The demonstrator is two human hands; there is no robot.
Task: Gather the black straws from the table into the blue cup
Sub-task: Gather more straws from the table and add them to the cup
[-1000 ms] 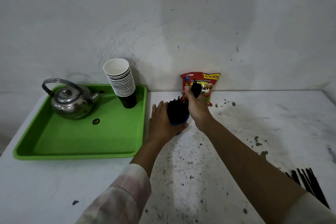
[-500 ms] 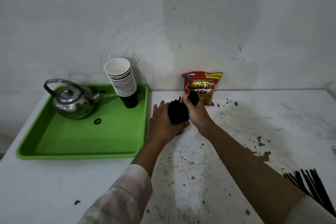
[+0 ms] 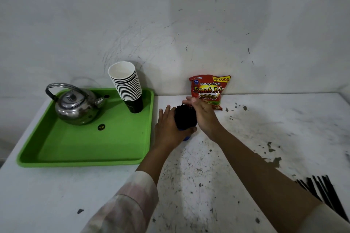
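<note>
A thick bundle of black straws point(image 3: 185, 117) stands upright in the blue cup point(image 3: 186, 137), of which only a small part of the base shows. My left hand point(image 3: 167, 128) wraps the cup from the left, thumb across its front. My right hand point(image 3: 202, 114) rests against the right side and top of the bundle, fingers spread over the straw ends. Several loose black straws point(image 3: 322, 193) lie fanned on the table at the lower right, partly hidden by my right sleeve.
A green tray point(image 3: 91, 149) at the left carries a steel kettle point(image 3: 75, 105) and a stack of paper cups point(image 3: 127, 85). A red French fries snack bag point(image 3: 209, 89) leans on the wall behind my hands. The white table point(image 3: 208, 176) is speckled and chipped.
My right hand has lowered a pinch of straws into the cup and now lies flat over the bundle's top. The left hand has stayed on the cup.
</note>
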